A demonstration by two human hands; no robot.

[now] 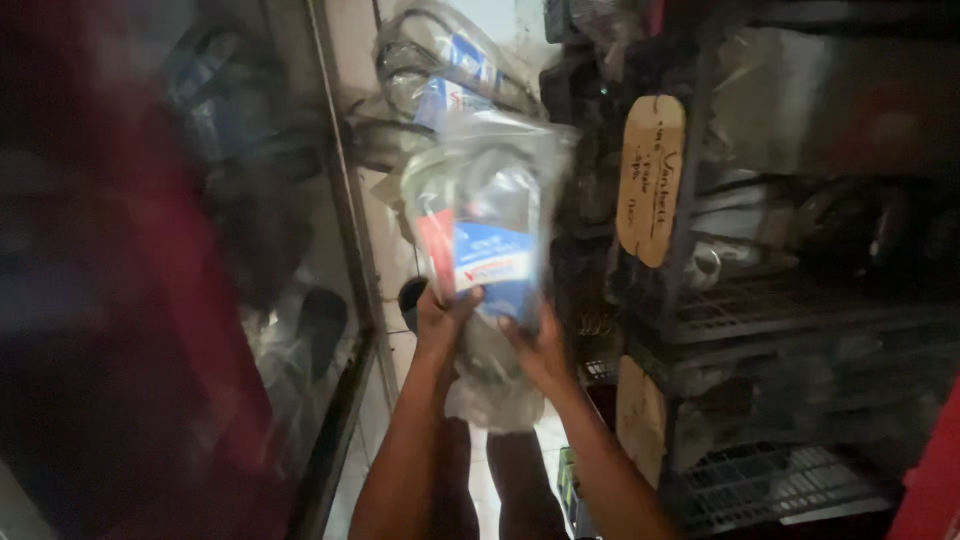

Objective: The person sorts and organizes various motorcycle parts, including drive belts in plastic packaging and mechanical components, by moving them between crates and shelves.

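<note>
Both forearms bare, no sleeves, rings or watch visible.

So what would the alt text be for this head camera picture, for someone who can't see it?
Two bare hands, left hand and right hand, hold up a clear plastic bag with a red, white and blue label, grey contents inside. Similar bagged items hang behind it; dark wire shelves with oval cardboard tags stand to the right.

Wire shelving (760, 320), oval cardboard tags (650, 180), hanging bagged belts (450, 70), glass cabinet door (300, 300), tiled floor (400, 260)
</note>
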